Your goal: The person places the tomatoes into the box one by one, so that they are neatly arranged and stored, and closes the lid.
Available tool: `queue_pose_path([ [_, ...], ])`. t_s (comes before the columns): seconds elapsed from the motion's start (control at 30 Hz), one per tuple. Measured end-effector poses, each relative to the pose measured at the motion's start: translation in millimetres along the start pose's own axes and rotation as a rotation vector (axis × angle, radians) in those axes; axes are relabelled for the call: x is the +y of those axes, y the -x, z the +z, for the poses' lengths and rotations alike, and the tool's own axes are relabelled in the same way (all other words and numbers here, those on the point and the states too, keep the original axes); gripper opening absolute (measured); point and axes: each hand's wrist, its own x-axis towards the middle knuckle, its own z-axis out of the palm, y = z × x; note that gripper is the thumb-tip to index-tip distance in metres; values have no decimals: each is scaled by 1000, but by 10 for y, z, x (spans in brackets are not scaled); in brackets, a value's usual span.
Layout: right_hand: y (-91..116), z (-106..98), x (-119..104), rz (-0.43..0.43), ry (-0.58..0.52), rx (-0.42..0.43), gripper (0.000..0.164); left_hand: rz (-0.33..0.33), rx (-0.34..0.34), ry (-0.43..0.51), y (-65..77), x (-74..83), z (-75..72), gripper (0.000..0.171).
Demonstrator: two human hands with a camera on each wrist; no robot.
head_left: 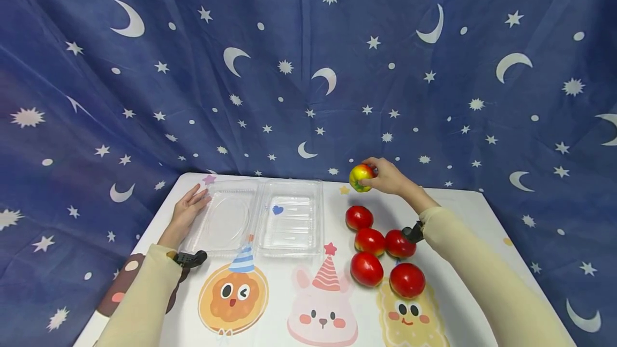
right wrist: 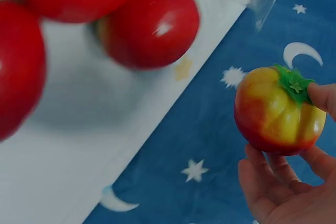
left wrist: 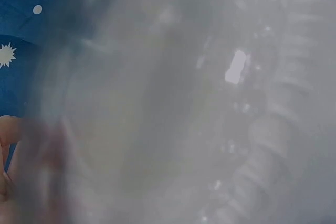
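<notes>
My right hand (head_left: 387, 176) holds a toy tomato (right wrist: 281, 111) above the back edge of the table. Thumb at the green calyx and fingers underneath, it grips the red and yellow fruit. Several more red tomatoes (head_left: 366, 269) lie in a loose group on the table below that arm. At the left, a clear plastic clamshell box (head_left: 291, 253) lies opened flat, its lid half on the left. My left hand (head_left: 188, 210) rests at the lid's left edge with fingers extended. In the left wrist view the blurred clear plastic (left wrist: 157, 103) covers most of the picture.
The white table (head_left: 270, 331) has printed cartoon figures along its front. Behind it hangs a dark blue curtain (head_left: 270, 95) with white moons and stars. A small camera strap (head_left: 190, 258) sits on the left wrist, another (head_left: 413, 232) on the right.
</notes>
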Motion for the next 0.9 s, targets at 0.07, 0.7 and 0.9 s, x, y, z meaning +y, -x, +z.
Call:
queue_pose_path([
  [0.07,-53,38,-86,-16,-10,-2,54,-8,6,-2,0,14,1,72],
  [0.7,-566,739,-635,-122,-124,-17,47,0,21,-7,-23,-10,-26,70],
  [0.9,-713,985,-779,-124,-133,-11,47,17,-13,-27,-17,-29,-16,70],
])
